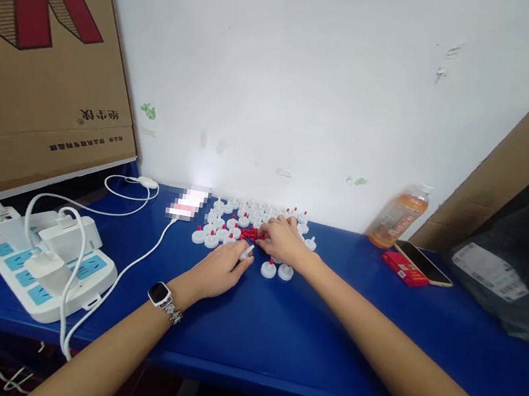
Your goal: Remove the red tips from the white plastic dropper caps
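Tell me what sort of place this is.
Probably a small makeshift assembly bench, at home or in a back room. The hands work among many small white discs and red beads on a blue table, with cardboard boxes against the wall and a loaded power strip.

Blue counter (321, 343) carries white power strip (47, 266) w/ chargers and cables at left, orange drink bottle (398, 217), red packet (405, 269) under phone (423, 262) at right; cardboard box (40, 52) leans left, black bag (526, 269) far right.
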`<state>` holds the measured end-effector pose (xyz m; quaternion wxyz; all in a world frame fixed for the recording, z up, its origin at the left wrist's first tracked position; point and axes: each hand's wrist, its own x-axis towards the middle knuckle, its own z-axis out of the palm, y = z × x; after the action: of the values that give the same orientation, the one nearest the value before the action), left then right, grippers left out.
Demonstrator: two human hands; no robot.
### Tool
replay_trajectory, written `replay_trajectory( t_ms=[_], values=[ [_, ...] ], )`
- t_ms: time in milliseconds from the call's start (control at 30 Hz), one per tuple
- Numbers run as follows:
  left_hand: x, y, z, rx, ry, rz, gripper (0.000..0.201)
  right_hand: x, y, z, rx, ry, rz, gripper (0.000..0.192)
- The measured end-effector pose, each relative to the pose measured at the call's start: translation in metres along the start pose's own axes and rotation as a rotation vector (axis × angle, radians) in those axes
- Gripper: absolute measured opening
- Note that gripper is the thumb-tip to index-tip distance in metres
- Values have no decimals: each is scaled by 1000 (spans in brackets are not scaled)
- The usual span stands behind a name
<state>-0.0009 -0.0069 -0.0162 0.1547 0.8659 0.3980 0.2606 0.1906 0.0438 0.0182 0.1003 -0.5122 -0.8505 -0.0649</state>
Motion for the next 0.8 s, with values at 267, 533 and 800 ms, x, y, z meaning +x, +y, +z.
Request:
replay_trajectory(
  t_ms=[267, 533, 800],
  values=[
    [0, 1, -1, 4, -17, -5, 26, 3, 3, 4, -6, 9, -15, 16],
    [0, -1, -1, -40, -7, -25, 27, 5, 5, 5, 1, 7, -34, 16],
    [1, -3, -1, -58, -8, -45, 27, 10, 5, 4, -19, 4, -62, 15]
  ],
)
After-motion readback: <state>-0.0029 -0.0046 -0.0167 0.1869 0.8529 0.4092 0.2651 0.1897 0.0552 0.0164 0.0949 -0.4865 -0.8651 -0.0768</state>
